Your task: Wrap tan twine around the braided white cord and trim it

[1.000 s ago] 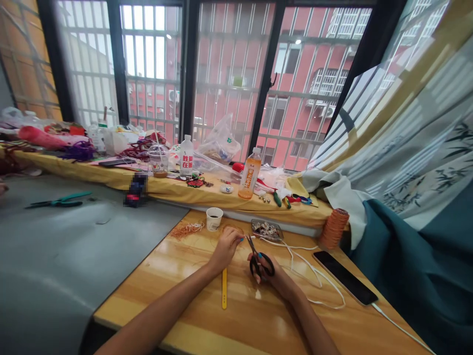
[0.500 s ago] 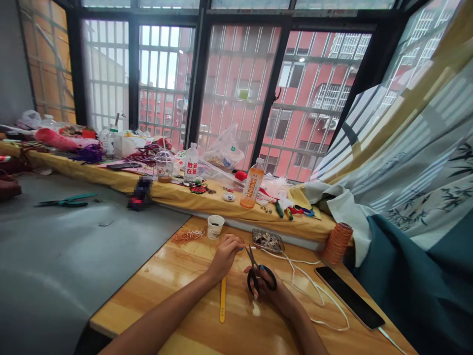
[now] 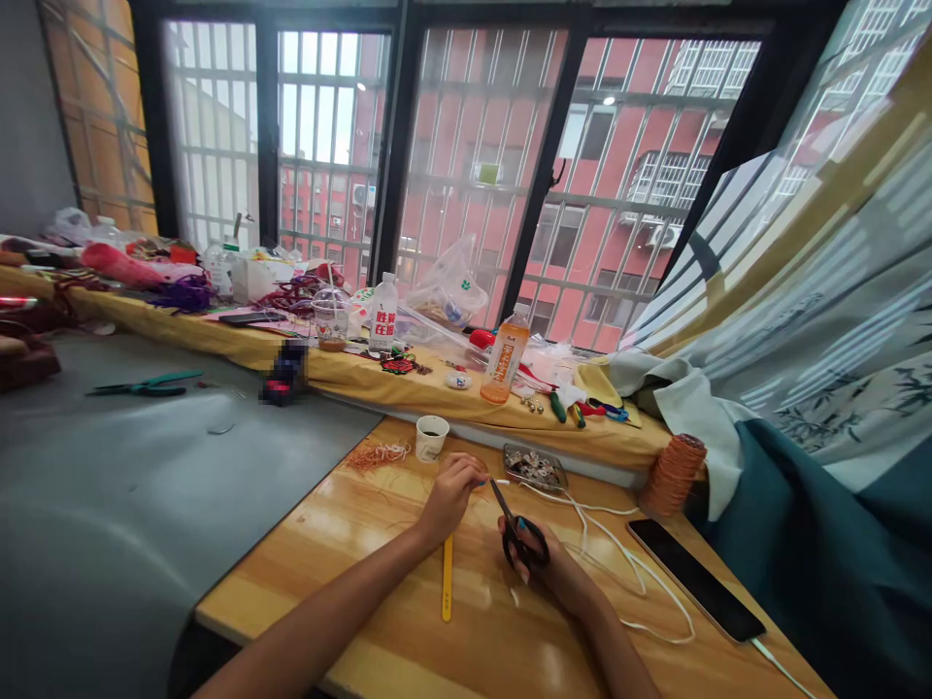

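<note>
My left hand [image 3: 452, 493] is closed in a pinch, its fingertips on a thin orange cord [image 3: 479, 467] that is mostly hidden by the fingers. A pair of black-handled scissors [image 3: 504, 507] is in my right hand [image 3: 548, 568], with fingers through the loops. The blades are together and point up and left, their tips close beside my left fingertips. Under my left wrist lies a flat yellow stick [image 3: 447, 582]. A small white piece [image 3: 503, 482] rests just beyond the scissor tips.
Behind my hands stand a paper cup [image 3: 431, 440] of dark liquid and a tray [image 3: 535, 468] of small bits. Cord scraps [image 3: 375, 454] lie left of the cup. Rightward are a phone [image 3: 695, 580], white cable [image 3: 637, 561] and orange cord spool [image 3: 675, 474]. An orange bottle [image 3: 505, 359] stands on the ledge.
The scissor blades, slightly apart before, are now together. The scissors have tilted further left, with the right hand a little farther right. The whole view has shifted slightly.
</note>
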